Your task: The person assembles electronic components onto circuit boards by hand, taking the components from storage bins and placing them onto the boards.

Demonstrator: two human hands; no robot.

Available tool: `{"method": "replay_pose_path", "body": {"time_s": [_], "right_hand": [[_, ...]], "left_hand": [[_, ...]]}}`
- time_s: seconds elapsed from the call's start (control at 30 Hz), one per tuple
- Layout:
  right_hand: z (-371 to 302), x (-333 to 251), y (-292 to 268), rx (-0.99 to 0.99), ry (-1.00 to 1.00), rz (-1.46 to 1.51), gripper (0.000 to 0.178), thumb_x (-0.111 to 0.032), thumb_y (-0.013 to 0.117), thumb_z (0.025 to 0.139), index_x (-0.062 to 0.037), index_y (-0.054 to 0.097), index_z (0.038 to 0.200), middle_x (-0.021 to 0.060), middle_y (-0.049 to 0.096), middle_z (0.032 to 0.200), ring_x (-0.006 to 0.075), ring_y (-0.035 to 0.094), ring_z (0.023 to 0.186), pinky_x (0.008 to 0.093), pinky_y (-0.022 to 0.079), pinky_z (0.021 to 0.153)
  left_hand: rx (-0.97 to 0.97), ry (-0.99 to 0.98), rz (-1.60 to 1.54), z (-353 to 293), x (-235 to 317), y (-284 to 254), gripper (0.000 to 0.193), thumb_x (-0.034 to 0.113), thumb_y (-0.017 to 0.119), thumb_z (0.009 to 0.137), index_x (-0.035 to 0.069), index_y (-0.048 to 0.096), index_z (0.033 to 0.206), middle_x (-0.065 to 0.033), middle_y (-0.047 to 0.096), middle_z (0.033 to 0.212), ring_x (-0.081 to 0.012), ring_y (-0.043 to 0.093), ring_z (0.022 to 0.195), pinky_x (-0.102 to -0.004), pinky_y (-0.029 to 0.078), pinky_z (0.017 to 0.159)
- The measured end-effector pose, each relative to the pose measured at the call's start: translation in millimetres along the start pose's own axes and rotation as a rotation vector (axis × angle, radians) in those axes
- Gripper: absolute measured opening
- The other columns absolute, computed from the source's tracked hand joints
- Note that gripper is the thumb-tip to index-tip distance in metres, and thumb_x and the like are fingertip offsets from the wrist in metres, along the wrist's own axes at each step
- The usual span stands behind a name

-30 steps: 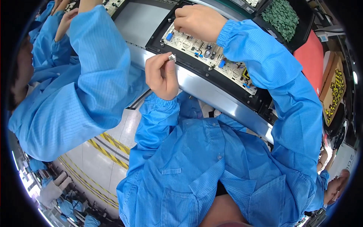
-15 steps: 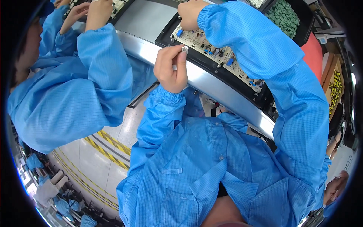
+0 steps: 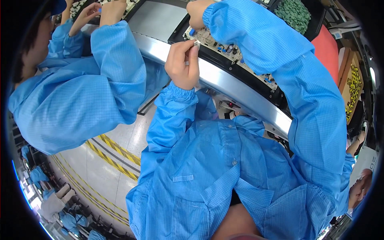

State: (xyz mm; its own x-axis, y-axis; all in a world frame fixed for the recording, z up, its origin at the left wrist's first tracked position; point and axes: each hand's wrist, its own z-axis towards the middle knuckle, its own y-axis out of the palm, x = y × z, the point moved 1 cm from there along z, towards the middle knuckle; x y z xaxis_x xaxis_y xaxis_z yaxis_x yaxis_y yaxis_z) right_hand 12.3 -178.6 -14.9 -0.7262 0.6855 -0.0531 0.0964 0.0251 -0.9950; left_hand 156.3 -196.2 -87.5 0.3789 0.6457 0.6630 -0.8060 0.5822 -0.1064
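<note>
My left hand (image 3: 182, 66) is raised over the metal rail, thumb and fingers pinched on a small white connector-like part (image 3: 197, 43). Beyond it lies a circuit board (image 3: 208, 38) in a black carrier frame (image 3: 218, 57), populated with blue, black and other small components. My right hand (image 3: 199, 13) reaches across to the board's far left end, fingers curled down. Its fingertips are hidden, so whatever they hold cannot be made out. My right sleeve covers much of the board.
The shiny metal rail (image 3: 228, 82) runs along the near side. A co-worker in a blue smock (image 3: 72, 104) works close on my left. At the far right stand a black bin of green parts (image 3: 294, 16), a red surface (image 3: 325, 52) and a tray of yellow-black parts (image 3: 354, 90).
The view has shifted slightly. My left hand keeps its pinch on the white part and sits a little higher in the picture. My right hand stays at the board's far end.
</note>
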Motion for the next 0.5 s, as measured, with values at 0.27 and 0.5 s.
{"method": "replay_pose_path", "body": {"time_s": [0.27, 0.5], "right_hand": [[-17, 8, -16, -0.05, -0.212, -0.075, 0.03, -0.023, 0.074, 0.063, -0.0021, 0.069, 0.085, 0.019, 0.066, 0.082, 0.031, 0.066, 0.083, 0.0377, 0.052, 0.074], [-34, 67, -69, 0.305, -0.37, 0.397, 0.026, -0.027, 0.068, 0.073, -0.0055, 0.063, 0.088, 0.0126, 0.065, 0.081, 0.0272, 0.062, 0.071, 0.0365, 0.05, 0.063]], "left_hand": [[-0.106, 0.037, 0.02, 12, 4, -8, 0.013, -0.003, 0.063, 0.076, 0.0, 0.062, 0.088, -0.0122, 0.06, 0.079, -0.0216, 0.057, 0.063, -0.0278, 0.046, 0.055], [-0.115, -0.029, 0.149, 86, 0, 5, 0.009, 0.016, 0.068, 0.075, 0.009, 0.07, 0.08, -0.0084, 0.065, 0.074, -0.0225, 0.061, 0.065, -0.0329, 0.048, 0.059]]}}
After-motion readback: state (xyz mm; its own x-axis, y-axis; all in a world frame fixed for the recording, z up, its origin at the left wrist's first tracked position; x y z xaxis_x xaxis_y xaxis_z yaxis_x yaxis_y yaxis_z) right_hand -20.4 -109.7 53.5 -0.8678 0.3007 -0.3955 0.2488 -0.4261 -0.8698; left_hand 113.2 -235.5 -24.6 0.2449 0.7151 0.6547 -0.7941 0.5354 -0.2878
